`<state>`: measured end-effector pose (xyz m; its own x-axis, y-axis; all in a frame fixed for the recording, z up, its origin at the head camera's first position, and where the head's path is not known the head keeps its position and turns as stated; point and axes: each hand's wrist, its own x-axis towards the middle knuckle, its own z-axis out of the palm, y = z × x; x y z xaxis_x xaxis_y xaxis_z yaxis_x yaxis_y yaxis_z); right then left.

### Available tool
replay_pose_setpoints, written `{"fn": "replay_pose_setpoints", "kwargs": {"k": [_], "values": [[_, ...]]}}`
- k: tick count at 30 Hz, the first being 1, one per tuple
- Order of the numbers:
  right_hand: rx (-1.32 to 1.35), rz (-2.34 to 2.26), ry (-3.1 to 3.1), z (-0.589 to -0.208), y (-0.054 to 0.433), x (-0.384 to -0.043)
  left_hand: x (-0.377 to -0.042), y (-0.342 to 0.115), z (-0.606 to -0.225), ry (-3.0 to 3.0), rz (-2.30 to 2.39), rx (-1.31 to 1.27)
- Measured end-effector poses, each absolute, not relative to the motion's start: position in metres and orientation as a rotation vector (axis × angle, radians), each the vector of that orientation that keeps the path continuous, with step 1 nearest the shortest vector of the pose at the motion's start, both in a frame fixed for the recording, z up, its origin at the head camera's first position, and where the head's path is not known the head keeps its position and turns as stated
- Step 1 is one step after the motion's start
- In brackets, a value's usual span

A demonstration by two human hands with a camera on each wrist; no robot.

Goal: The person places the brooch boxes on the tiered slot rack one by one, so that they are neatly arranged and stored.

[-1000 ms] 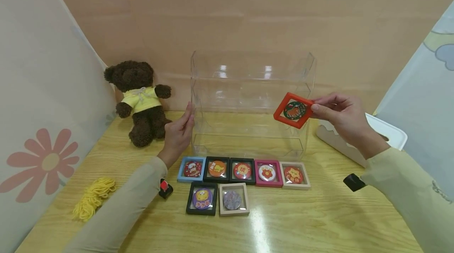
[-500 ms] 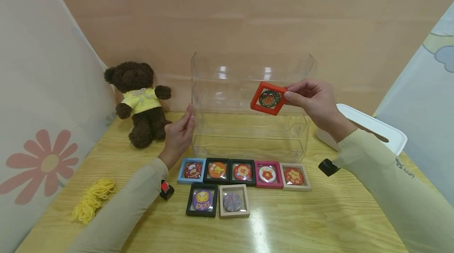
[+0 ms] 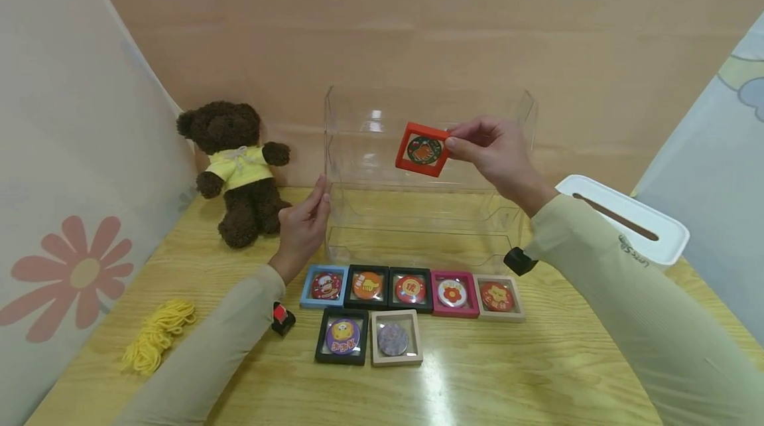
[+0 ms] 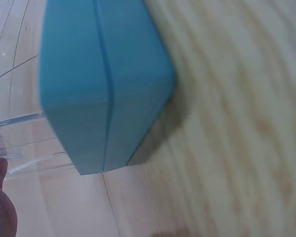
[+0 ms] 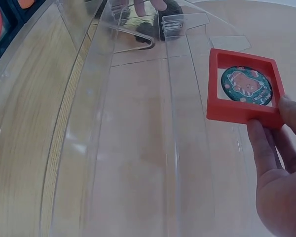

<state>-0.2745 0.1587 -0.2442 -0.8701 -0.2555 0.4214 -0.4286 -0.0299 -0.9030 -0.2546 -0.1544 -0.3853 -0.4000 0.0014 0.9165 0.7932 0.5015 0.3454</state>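
My right hand [image 3: 498,150] pinches a red square frame [image 3: 423,150] by its right side, with thumb on the front. Inside the frame is a round green badge with an orange-red figure. It hangs in front of the upper tiers of a clear tiered display rack [image 3: 418,232]. In the right wrist view, the red frame [image 5: 244,111] is tilted over the rack's tiers. My left hand [image 3: 301,230] holds the rack's left side edge between thumb and fingers. Several framed badges lie before the rack, among them a light blue frame [image 3: 307,285], seen large in the left wrist view.
A brown teddy bear [image 3: 239,167] in a yellow shirt sits left of the rack. Yellow yarn [image 3: 158,333] lies at the front left. A white slotted box [image 3: 662,233] stands at the right. Two frames, one black [image 3: 321,340] and one beige [image 3: 396,361], form the front row.
My right hand has carried the red frame left and upward, from the rack's right side to in front of its upper middle. My left hand stays at the rack's left edge.
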Motion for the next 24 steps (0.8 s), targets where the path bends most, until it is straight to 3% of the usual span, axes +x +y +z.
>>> {"fn": "replay_pose_setpoints", "kwargs": {"k": [24], "values": [[0.628, 1.643, -2.424, -0.245, 0.122, -0.291, -0.254, -0.155, -0.386, -1.773, -0.993, -0.689]]}}
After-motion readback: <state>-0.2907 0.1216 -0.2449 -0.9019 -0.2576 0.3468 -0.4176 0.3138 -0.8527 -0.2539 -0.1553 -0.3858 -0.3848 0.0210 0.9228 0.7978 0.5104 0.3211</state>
